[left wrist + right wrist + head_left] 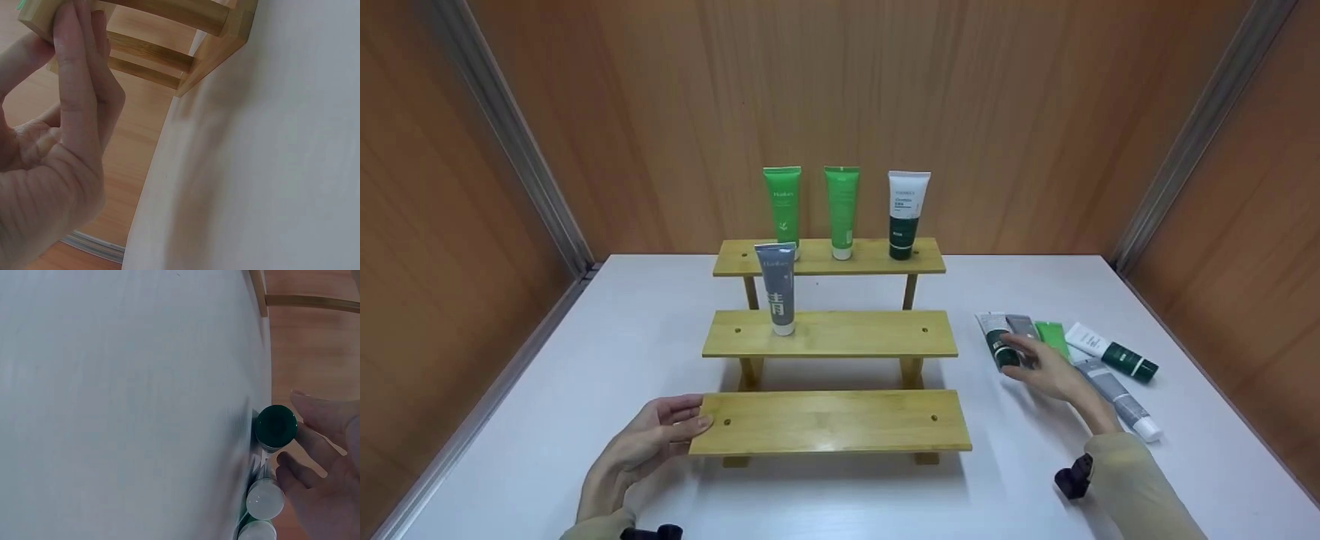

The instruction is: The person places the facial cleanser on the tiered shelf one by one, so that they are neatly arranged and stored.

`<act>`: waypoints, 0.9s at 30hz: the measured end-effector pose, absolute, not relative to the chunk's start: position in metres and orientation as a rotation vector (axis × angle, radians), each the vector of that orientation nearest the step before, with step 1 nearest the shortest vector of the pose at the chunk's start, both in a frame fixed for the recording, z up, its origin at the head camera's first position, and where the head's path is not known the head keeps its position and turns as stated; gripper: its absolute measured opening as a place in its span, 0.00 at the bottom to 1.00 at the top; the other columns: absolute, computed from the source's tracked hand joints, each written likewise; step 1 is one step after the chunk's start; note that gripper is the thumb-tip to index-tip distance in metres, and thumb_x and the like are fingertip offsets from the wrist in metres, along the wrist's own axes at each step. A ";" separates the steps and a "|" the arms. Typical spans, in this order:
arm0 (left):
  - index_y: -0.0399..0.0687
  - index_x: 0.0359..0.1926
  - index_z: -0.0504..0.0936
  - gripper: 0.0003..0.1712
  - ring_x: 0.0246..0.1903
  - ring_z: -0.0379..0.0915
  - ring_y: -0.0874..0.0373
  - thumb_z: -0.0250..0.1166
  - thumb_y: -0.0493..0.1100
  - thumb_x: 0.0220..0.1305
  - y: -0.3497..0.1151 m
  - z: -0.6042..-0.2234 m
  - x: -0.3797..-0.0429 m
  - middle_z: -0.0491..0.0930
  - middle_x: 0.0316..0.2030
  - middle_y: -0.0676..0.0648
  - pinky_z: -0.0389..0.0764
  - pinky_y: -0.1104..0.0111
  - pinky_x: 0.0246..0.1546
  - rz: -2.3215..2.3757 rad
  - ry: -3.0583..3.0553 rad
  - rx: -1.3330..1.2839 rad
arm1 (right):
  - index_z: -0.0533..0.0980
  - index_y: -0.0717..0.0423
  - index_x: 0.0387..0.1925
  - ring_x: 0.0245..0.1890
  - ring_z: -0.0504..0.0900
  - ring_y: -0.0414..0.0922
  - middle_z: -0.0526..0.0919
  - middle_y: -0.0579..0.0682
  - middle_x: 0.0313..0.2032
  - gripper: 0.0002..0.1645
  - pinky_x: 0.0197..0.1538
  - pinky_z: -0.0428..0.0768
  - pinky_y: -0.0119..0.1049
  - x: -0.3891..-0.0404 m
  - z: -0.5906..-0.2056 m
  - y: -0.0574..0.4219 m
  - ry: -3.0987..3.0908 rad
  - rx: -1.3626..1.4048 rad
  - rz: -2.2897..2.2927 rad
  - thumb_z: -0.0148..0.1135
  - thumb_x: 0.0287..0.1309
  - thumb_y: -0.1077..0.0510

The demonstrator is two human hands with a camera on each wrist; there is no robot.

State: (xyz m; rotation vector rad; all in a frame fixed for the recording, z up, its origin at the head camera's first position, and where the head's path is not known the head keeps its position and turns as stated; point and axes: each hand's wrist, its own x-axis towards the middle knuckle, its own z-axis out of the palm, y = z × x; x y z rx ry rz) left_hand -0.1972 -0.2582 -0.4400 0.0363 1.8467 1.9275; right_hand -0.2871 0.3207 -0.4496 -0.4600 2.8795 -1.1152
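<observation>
A three-step wooden display shelf (831, 424) stands in the middle of the table. My left hand (649, 439) pinches the left end of its lowest board, thumb on top; the left wrist view also shows these fingers (76, 84) at the board's end. My right hand (1054, 371) reaches over the tubes lying at the right, fingers slightly bent and spread. Its fingertips are right at a white and dark green tube (996, 337), whose dark green cap (276, 426) lies between thumb and fingers in the right wrist view.
Two green tubes (842, 210) and a white-green tube (907, 214) stand on the top board. One grey-blue tube (777, 289) stands on the middle board. Beside my right hand lie grey tubes (1119, 397), a green tube (1051, 337) and another white-green tube (1112, 352). Wooden walls enclose the table.
</observation>
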 end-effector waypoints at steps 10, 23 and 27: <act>0.22 0.73 0.51 0.44 0.46 0.83 0.62 0.65 0.39 0.68 -0.259 -0.441 -0.198 0.81 0.47 0.51 0.86 0.71 0.49 1.933 1.839 0.051 | 0.76 0.71 0.57 0.61 0.78 0.66 0.81 0.69 0.56 0.23 0.66 0.75 0.55 -0.283 -0.449 0.325 2.908 -0.449 -1.237 0.66 0.63 0.65; 0.21 0.73 0.48 0.47 0.46 0.83 0.62 0.65 0.41 0.69 -0.258 -0.440 -0.197 0.80 0.48 0.50 0.86 0.70 0.50 1.922 1.853 0.070 | 0.81 0.63 0.54 0.52 0.85 0.57 0.87 0.61 0.48 0.20 0.49 0.86 0.33 -0.283 -0.446 0.320 2.933 -0.175 -1.206 0.69 0.60 0.62; 0.21 0.73 0.47 0.47 0.47 0.82 0.62 0.65 0.41 0.69 -0.258 -0.440 -0.197 0.80 0.48 0.50 0.85 0.70 0.50 1.920 1.858 0.075 | 0.80 0.66 0.54 0.50 0.86 0.56 0.88 0.61 0.45 0.21 0.44 0.85 0.26 -0.283 -0.445 0.318 2.930 -0.145 -1.222 0.69 0.60 0.63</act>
